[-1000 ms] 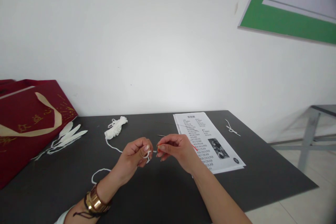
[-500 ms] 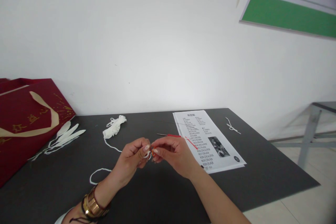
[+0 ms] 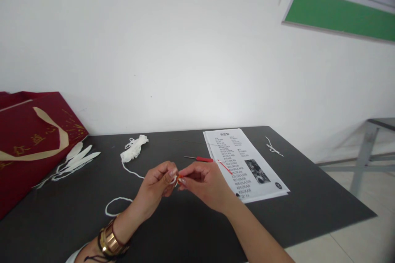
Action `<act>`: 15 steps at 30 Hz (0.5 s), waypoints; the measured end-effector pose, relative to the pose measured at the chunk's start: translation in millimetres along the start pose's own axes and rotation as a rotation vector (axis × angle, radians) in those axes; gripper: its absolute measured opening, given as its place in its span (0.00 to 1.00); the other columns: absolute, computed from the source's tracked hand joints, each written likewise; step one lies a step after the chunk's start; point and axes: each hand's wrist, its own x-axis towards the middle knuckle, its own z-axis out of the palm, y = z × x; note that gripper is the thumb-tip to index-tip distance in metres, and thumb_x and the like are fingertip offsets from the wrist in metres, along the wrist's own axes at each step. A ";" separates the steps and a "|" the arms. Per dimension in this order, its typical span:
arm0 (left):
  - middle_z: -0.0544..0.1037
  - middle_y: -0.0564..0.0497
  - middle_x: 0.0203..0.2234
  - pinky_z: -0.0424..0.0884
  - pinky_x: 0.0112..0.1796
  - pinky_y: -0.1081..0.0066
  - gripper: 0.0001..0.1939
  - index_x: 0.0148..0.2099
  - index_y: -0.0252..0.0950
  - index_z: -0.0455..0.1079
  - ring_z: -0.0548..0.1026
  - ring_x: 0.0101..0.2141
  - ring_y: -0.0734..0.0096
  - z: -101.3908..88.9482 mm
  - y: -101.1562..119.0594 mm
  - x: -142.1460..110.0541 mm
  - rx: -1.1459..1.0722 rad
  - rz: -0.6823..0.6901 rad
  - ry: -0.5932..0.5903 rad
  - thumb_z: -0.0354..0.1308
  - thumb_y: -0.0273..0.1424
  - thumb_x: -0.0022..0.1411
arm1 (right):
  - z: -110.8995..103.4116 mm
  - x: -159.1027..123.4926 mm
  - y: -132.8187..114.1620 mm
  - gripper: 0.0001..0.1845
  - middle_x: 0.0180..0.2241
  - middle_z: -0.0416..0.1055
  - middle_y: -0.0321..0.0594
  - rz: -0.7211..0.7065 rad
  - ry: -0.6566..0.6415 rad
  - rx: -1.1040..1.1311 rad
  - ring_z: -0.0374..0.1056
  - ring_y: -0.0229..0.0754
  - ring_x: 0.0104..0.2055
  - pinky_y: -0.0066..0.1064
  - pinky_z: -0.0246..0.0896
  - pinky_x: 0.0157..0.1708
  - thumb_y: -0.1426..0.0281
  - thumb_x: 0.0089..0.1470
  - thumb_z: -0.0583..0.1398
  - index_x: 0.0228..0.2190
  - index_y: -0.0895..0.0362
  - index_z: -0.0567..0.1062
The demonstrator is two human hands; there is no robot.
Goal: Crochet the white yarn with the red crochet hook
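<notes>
Over the dark table, my left hand point(image 3: 156, 185) pinches white yarn point(image 3: 174, 181) between thumb and fingers. Its strand runs back to a loose white yarn skein point(image 3: 134, 149), and a loop of it lies beside my left wrist. My right hand point(image 3: 206, 183) is closed in a pinch on a small orange piece point(image 3: 179, 177) right against the white yarn. The fingers hide most of it, so its kind does not show. Just beyond my right hand lies a crochet hook point(image 3: 204, 159) with a red handle and thin metal shaft, partly over the paper's left edge.
Printed pattern sheets point(image 3: 259, 191) lie right of my hands, with a short red strand point(image 3: 225, 167) on them. White leaf-shaped pieces point(image 3: 78, 159) rest beside a dark red bag point(image 3: 33, 144) at left. A knotted white yarn scrap point(image 3: 271, 146) lies near the table's right edge point(image 3: 324, 178).
My right hand has shifted slightly, and more of the hook's red handle shows. Both hands still pinch the yarn and the orange piece at the same place.
</notes>
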 end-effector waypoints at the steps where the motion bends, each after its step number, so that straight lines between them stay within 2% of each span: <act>1: 0.56 0.60 0.18 0.47 0.17 0.78 0.13 0.27 0.35 0.61 0.50 0.17 0.83 0.4 -0.2 0.1 0.006 0.001 0.003 0.56 0.36 0.60 | 0.4 -0.4 -1.0 0.06 0.26 0.76 0.38 -0.013 0.008 -0.042 0.73 0.40 0.29 0.30 0.66 0.31 0.69 0.47 0.64 0.30 0.58 0.77; 10: 0.58 0.58 0.19 0.49 0.17 0.78 0.13 0.27 0.35 0.60 0.53 0.18 0.82 -0.1 -4.4 -0.9 0.117 0.023 0.027 0.55 0.37 0.60 | 2.0 -4.8 -8.0 0.06 0.26 0.75 0.40 -0.128 0.032 -0.276 0.72 0.40 0.28 0.28 0.66 0.28 0.72 0.50 0.60 0.30 0.59 0.78; 15: 0.56 0.59 0.18 0.50 0.17 0.78 0.14 0.27 0.35 0.60 0.52 0.17 0.82 -0.4 -6.9 -0.6 0.149 0.043 0.042 0.55 0.37 0.60 | 2.4 -5.1 -8.6 0.07 0.26 0.75 0.40 -0.154 0.050 -0.336 0.72 0.39 0.28 0.27 0.65 0.27 0.72 0.51 0.59 0.30 0.59 0.78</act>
